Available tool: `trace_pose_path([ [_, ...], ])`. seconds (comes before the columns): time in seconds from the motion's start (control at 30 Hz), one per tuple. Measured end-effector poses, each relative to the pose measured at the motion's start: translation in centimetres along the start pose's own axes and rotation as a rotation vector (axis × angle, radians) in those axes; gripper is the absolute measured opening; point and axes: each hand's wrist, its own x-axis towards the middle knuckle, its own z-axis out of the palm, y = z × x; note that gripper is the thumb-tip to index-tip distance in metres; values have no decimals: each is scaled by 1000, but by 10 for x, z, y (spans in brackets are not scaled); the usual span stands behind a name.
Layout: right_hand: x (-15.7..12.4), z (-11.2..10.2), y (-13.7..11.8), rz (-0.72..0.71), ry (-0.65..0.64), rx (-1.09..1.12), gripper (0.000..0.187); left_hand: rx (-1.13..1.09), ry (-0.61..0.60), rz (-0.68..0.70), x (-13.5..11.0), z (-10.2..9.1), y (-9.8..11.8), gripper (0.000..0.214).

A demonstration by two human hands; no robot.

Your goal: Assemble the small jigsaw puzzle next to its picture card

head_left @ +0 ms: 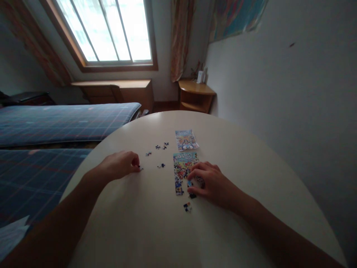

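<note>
A partly assembled jigsaw puzzle with a colourful cartoon print lies on the round table, its lower part broken by gaps. My right hand rests over its right side, fingers curved and apart, covering part of the picture. To the left, my left hand pinches a small jigsaw piece at the tabletop, mostly hidden by the fingertips. Several loose pieces are scattered between that hand and the puzzle, and another cluster sits just below it. Beyond the puzzle is a printed picture sheet with a similar design.
The cream table has a curved edge, close to the white wall on the right. Beds with blue plaid mattresses stand at left. Farther back are a wooden desk below the window and a corner shelf.
</note>
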Motion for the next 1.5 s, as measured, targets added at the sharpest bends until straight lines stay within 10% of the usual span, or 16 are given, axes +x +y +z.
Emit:
trace_pose_path([
  [0.7, -1, 0, 2, -25, -3, -18, 29, -136, -31, 287, -3, 14, 6, 20],
  [0.9, -1, -4, -1, -24, -5, -28, 26, -331, 69, 415, -6, 13, 40, 23],
  [1.13, 0, -7, -12, -32, 85, 15, 27, -838, 152, 427, -9, 54, 96, 22],
  [1.5, 1, -5, -11, -129, 137, 75, 16, -992, 48, 449, -10, 69, 106, 27],
])
